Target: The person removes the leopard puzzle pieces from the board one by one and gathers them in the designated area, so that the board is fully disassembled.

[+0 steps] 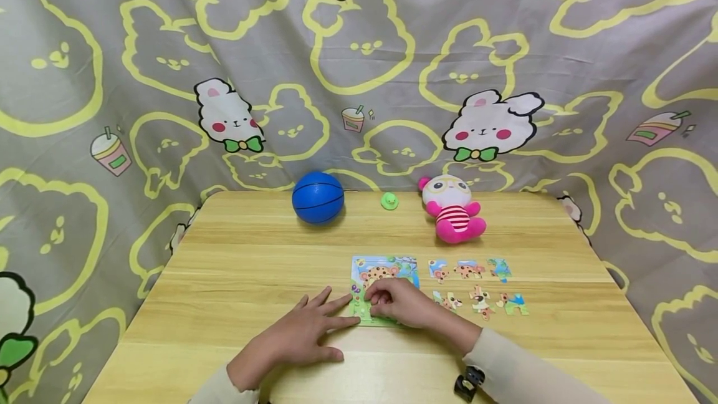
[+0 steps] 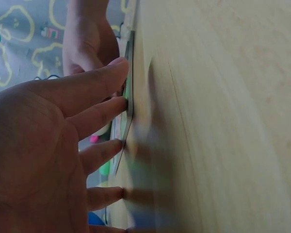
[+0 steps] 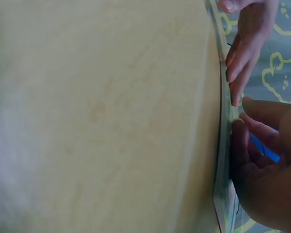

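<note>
A jigsaw puzzle board (image 1: 405,263) with a spotted cartoon animal lies on the table. My left hand (image 1: 305,332) is spread, its fingertips at the board's left edge; the left wrist view shows the straight fingers touching the board's thin edge (image 2: 131,73). Over the board's lower middle is my right hand (image 1: 399,302), fingers bent and thumb beside them. In the right wrist view its fingertips are down at the board (image 3: 224,150), and whether they pinch a piece is hidden. Several loose puzzle pieces (image 1: 469,269) lie in two rows right of the board.
Along the back of the wooden table (image 1: 235,254) stand a blue ball (image 1: 318,198), a small green duck toy (image 1: 389,201) and a pink panda plush (image 1: 453,211). A patterned curtain (image 1: 392,48) hangs behind and on both sides.
</note>
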The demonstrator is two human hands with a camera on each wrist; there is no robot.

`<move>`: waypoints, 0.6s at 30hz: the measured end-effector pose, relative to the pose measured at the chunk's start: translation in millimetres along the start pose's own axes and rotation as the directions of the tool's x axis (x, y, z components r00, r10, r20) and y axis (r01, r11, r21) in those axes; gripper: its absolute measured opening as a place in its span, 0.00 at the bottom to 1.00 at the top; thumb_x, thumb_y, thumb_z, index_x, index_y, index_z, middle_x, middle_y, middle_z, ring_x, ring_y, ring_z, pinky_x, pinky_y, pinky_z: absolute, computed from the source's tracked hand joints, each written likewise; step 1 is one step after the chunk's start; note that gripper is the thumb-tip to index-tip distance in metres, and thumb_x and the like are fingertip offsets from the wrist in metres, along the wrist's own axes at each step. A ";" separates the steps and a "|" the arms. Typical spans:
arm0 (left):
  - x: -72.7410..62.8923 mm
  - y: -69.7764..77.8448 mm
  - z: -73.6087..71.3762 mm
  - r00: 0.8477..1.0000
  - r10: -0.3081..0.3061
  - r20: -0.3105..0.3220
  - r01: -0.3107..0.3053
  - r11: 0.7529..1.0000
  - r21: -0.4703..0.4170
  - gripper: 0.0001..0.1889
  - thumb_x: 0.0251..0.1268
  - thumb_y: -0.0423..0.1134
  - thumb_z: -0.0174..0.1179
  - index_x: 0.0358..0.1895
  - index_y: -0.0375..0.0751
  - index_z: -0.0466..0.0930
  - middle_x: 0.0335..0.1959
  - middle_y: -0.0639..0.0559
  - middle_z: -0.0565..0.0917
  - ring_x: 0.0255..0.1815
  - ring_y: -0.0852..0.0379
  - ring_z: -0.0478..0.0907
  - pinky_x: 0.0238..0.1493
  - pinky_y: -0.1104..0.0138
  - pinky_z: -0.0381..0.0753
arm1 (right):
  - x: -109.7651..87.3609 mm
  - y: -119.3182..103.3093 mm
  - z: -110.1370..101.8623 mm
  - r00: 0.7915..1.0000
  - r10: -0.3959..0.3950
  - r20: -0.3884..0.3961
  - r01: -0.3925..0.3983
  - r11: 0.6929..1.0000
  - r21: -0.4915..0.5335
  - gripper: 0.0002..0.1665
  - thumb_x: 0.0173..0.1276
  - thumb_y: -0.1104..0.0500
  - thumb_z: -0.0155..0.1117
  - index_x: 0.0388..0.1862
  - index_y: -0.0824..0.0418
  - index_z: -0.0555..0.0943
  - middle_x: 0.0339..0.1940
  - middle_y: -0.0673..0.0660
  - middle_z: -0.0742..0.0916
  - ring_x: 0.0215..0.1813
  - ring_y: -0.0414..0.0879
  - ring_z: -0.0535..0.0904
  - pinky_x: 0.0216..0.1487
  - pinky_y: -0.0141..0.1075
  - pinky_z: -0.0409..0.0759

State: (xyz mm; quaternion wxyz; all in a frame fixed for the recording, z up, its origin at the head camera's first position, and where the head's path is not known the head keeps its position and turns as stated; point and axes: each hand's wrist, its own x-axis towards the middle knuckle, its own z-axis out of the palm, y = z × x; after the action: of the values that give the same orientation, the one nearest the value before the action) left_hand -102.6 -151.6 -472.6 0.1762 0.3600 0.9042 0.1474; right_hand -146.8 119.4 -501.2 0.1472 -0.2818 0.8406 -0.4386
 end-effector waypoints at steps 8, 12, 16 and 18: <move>0.7 -0.2 -0.8 1.000 -0.011 0.015 0.011 1.000 -0.001 0.33 0.67 0.66 0.62 0.76 0.72 0.69 0.84 0.57 0.57 0.83 0.31 0.48 0.68 0.26 0.57 | 2.3 -0.2 7.3 0.999 0.008 -0.052 -0.014 0.993 -0.119 0.22 0.61 0.57 0.80 0.54 0.57 0.85 0.43 0.48 0.83 0.31 0.35 0.73 0.37 0.31 0.75; 0.7 0.1 -1.0 1.000 -0.013 0.016 0.013 1.000 -0.007 0.33 0.67 0.65 0.62 0.75 0.73 0.69 0.84 0.57 0.57 0.83 0.31 0.48 0.68 0.26 0.57 | 4.5 -1.9 9.3 0.998 0.018 -0.052 -0.027 0.987 -0.161 0.28 0.60 0.55 0.81 0.58 0.57 0.84 0.45 0.47 0.82 0.37 0.37 0.74 0.41 0.32 0.76; 0.6 0.3 -1.2 1.000 -0.012 0.012 0.012 1.000 -0.006 0.33 0.67 0.65 0.62 0.75 0.73 0.70 0.84 0.57 0.57 0.83 0.31 0.48 0.68 0.26 0.57 | 7.2 -2.8 10.3 0.998 0.038 -0.053 -0.046 0.984 -0.171 0.29 0.59 0.55 0.82 0.58 0.56 0.83 0.44 0.46 0.82 0.44 0.40 0.75 0.46 0.35 0.77; 0.5 0.3 -1.1 1.000 -0.012 0.010 0.012 1.000 -0.006 0.32 0.67 0.65 0.62 0.75 0.73 0.70 0.84 0.56 0.58 0.83 0.31 0.48 0.68 0.26 0.57 | 8.3 -3.2 10.5 0.998 0.043 -0.052 -0.051 0.984 -0.169 0.27 0.58 0.55 0.83 0.55 0.56 0.83 0.44 0.46 0.82 0.45 0.41 0.76 0.47 0.36 0.77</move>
State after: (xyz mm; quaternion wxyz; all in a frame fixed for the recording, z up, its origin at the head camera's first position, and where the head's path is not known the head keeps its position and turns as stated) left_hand -103.3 -151.2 -471.7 0.1827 0.3545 0.9051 0.1474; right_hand -147.1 106.1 -504.6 0.1126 -0.2627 0.8848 -0.3680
